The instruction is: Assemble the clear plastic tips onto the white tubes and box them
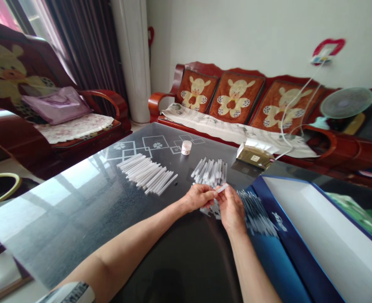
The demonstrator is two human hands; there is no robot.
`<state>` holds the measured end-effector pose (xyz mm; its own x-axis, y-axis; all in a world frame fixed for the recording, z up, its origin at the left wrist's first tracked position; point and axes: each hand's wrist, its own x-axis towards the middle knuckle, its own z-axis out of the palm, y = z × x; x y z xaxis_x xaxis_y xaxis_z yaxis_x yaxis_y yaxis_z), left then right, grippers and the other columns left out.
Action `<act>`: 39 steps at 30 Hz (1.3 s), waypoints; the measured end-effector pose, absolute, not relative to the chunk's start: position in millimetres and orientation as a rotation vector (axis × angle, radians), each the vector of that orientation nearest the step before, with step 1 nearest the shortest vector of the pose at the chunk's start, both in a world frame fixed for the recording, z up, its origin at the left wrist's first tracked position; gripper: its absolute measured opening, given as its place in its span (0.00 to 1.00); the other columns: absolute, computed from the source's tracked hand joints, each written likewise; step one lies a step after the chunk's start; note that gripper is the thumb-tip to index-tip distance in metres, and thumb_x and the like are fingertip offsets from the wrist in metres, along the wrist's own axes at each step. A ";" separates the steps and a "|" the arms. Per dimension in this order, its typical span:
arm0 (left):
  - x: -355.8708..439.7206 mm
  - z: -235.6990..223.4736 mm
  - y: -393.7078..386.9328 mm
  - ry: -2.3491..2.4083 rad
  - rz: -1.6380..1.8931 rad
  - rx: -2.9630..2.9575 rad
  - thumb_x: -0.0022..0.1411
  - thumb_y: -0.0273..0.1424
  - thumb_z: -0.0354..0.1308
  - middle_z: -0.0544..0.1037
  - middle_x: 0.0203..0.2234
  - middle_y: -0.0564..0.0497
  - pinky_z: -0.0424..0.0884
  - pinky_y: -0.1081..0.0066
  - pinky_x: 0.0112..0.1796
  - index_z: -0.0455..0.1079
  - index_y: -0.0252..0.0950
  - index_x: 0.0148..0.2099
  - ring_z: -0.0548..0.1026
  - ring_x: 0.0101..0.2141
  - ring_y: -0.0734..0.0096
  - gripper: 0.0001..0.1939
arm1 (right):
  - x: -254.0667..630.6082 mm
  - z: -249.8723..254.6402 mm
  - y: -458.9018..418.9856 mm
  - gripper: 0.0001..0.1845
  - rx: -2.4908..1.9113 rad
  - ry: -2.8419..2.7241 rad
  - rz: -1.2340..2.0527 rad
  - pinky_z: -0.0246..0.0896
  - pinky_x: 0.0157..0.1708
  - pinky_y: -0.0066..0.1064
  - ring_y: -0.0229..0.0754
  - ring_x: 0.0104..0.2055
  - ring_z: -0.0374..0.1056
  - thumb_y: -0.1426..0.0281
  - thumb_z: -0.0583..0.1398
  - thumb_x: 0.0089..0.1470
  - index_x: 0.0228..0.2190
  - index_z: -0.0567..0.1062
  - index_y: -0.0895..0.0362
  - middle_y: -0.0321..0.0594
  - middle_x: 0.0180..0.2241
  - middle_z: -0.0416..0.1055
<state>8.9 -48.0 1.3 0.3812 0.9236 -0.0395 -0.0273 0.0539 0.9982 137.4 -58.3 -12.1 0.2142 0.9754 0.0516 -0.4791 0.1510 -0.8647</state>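
Observation:
Both of my hands meet over the dark glass table (78, 210). My left hand (199, 197) and my right hand (231, 208) are closed in a pinch on one thin white tube (221, 188) held between them. Just beyond my fingers lies a heap of white tubes (210, 171). A second, neater heap of white tubes (148, 172) lies to the left. Right of my right hand lies a spread of thin grey sticks (257, 212).
A blue box with a white inside (325, 227) lies open at the right. A small white jar (186, 147) and a gold packet (254, 155) stand at the table's far side. Red wooden sofas with bear cushions (236, 94) surround the table; a fan (346, 103) stands right.

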 end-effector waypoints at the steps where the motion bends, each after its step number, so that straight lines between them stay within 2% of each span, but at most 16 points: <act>1: 10.1 0.3 -49.6 0.978 0.927 1.396 0.55 0.41 0.57 0.70 0.18 0.56 0.60 0.79 0.19 0.70 0.32 0.31 0.66 0.16 0.81 0.15 | 136.4 -12.9 -58.2 0.17 -0.861 -0.727 1.179 0.67 0.31 0.29 0.37 0.30 0.70 0.59 0.67 0.43 0.33 0.74 0.56 0.35 0.28 0.74; 6: 11.2 2.5 -57.9 1.248 1.038 1.769 0.58 0.37 0.56 0.73 0.20 0.55 0.65 0.79 0.27 0.74 0.35 0.34 0.70 0.23 0.78 0.10 | 133.3 -14.7 -58.8 0.16 -0.937 -0.707 1.077 0.67 0.30 0.27 0.35 0.29 0.70 0.62 0.68 0.41 0.31 0.74 0.58 0.35 0.28 0.75; 11: 8.5 5.4 -54.9 1.071 0.754 1.349 0.60 0.38 0.52 0.70 0.17 0.55 0.59 0.79 0.17 0.71 0.32 0.31 0.64 0.14 0.81 0.14 | 156.7 -15.9 -50.4 0.17 -0.917 -0.619 0.989 0.69 0.33 0.32 0.37 0.30 0.72 0.59 0.66 0.42 0.32 0.74 0.57 0.36 0.28 0.75; 13: 6.3 3.8 -51.2 1.038 0.748 1.248 0.59 0.38 0.53 0.70 0.17 0.56 0.56 0.79 0.15 0.71 0.32 0.32 0.63 0.13 0.81 0.14 | 167.0 -18.2 -49.2 0.18 -0.948 -0.672 0.893 0.69 0.35 0.35 0.38 0.31 0.72 0.58 0.64 0.46 0.34 0.74 0.57 0.37 0.28 0.74; 16: 2.3 -0.4 -46.3 1.055 0.869 1.360 0.58 0.38 0.53 0.70 0.17 0.55 0.58 0.79 0.16 0.71 0.32 0.31 0.64 0.14 0.81 0.14 | 172.0 -23.9 -53.8 0.19 -1.160 -1.023 0.614 0.68 0.37 0.37 0.42 0.33 0.72 0.58 0.59 0.51 0.39 0.74 0.59 0.41 0.29 0.75; 19: -3.0 -2.7 -41.9 1.142 0.966 1.528 0.58 0.39 0.53 0.72 0.18 0.55 0.64 0.78 0.21 0.72 0.33 0.31 0.68 0.17 0.79 0.15 | 168.7 -30.0 -59.3 0.13 -1.249 -1.516 0.216 0.65 0.42 0.38 0.46 0.37 0.71 0.62 0.57 0.52 0.33 0.76 0.58 0.45 0.33 0.75; 22: -8.8 -1.3 -37.0 1.259 1.033 1.598 0.58 0.39 0.52 0.72 0.19 0.55 0.65 0.78 0.23 0.73 0.33 0.33 0.70 0.19 0.78 0.15 | 165.7 -34.2 -59.1 0.11 -1.204 -1.742 0.006 0.64 0.43 0.38 0.47 0.39 0.70 0.67 0.56 0.52 0.33 0.76 0.58 0.45 0.34 0.74; 26: -18.3 2.4 -27.5 1.367 1.058 1.584 0.59 0.40 0.51 0.74 0.21 0.54 0.64 0.78 0.24 0.74 0.34 0.36 0.71 0.20 0.78 0.16 | 165.8 -35.8 -55.0 0.12 -1.184 -1.794 -0.044 0.64 0.43 0.37 0.46 0.40 0.70 0.66 0.57 0.52 0.37 0.75 0.58 0.44 0.36 0.73; 30: -47.6 13.1 -12.5 1.613 1.015 1.739 0.62 0.41 0.49 0.75 0.22 0.53 0.65 0.78 0.29 0.75 0.36 0.37 0.72 0.24 0.76 0.17 | 166.4 -34.7 -54.4 0.11 -1.138 -1.760 -0.065 0.65 0.43 0.37 0.46 0.39 0.70 0.67 0.57 0.52 0.35 0.75 0.57 0.43 0.35 0.73; 33: -92.3 26.8 0.2 2.088 0.818 1.938 0.62 0.39 0.52 0.77 0.29 0.51 0.64 0.77 0.34 0.76 0.38 0.38 0.73 0.32 0.73 0.14 | 166.5 -34.0 -54.9 0.10 -1.123 -1.699 -0.080 0.65 0.43 0.38 0.46 0.38 0.70 0.67 0.57 0.52 0.34 0.76 0.57 0.44 0.34 0.74; 35: -128.6 34.5 7.2 2.246 0.772 1.906 0.63 0.36 0.51 0.76 0.35 0.47 0.63 0.74 0.38 0.76 0.35 0.38 0.72 0.37 0.69 0.14 | 166.7 -34.1 -54.6 0.10 -1.129 -1.664 -0.076 0.65 0.43 0.38 0.46 0.38 0.70 0.68 0.57 0.52 0.34 0.76 0.57 0.44 0.34 0.74; 39: -191.0 37.5 15.6 2.448 0.652 1.794 0.63 0.33 0.52 0.73 0.37 0.45 0.61 0.71 0.41 0.75 0.31 0.38 0.69 0.42 0.64 0.13 | 168.3 -35.7 -52.2 0.10 -1.149 -1.584 -0.065 0.65 0.41 0.37 0.46 0.37 0.70 0.67 0.56 0.53 0.32 0.76 0.57 0.44 0.33 0.74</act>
<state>-191.0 15.6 37.5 -0.3315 0.9190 0.2134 0.9034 0.2440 0.3527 168.3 -52.2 -35.7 0.0968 0.6236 0.7758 0.6847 0.5240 -0.5066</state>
